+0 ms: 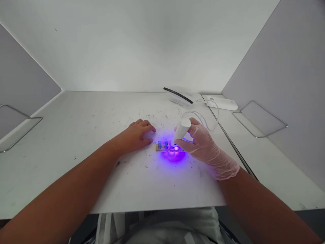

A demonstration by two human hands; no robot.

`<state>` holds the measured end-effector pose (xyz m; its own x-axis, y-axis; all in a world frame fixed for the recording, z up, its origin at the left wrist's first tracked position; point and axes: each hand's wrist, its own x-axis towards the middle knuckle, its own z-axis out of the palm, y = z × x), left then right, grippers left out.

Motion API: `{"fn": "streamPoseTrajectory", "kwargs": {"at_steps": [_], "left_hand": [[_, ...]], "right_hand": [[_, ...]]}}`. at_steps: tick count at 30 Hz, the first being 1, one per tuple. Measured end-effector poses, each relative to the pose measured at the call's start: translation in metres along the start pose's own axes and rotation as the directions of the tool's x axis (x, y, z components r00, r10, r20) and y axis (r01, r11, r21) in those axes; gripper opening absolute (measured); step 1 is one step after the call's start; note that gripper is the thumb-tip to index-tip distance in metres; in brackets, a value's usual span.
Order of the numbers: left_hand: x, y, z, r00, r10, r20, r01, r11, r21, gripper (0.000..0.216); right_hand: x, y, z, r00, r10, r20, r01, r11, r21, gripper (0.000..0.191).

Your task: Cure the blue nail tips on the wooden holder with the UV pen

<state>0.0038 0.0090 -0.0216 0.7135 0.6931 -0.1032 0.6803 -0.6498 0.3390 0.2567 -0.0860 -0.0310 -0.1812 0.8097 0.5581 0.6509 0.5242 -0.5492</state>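
My right hand (200,140), in a thin clear pinkish glove, grips a white hand-held UV lamp (182,130). Violet light shines from the lamp's lower end onto a small wooden strip (159,149) on the table. Along the strip stand small shiny blue-green pieces (163,145), too small to name; some are hidden under the lamp and its glare. Bare and resting on the table just left of the strip is my left hand (139,134). Its fingers are spread and curved, holding nothing, with the thumb pointing toward the strip's end.
A white cable (215,125) loops from the lamp area to a white power strip (222,102) at the back right. A clear visor with a black band (178,95) lies at the back. Wire frames (260,118) stick out at both sides. Dark specks dot the white tabletop (83,135).
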Motion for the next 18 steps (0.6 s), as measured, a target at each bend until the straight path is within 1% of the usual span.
{"fn": "streamPoseTrajectory", "kwargs": {"at_steps": [7,18], "left_hand": [[0.0005,-0.0001,0.0012,1.0,-0.008,-0.004,0.008,1.0,-0.004,0.039],[-0.0004,-0.0009,0.0011,1.0,-0.002,0.005,0.002,1.0,-0.004,0.043]], "right_hand": [[0.0009,-0.0011,0.0,1.0,-0.017,0.004,0.017,1.0,0.002,0.015],[0.0012,-0.0031,-0.0013,1.0,-0.004,0.007,0.004,1.0,0.004,0.015]]}}
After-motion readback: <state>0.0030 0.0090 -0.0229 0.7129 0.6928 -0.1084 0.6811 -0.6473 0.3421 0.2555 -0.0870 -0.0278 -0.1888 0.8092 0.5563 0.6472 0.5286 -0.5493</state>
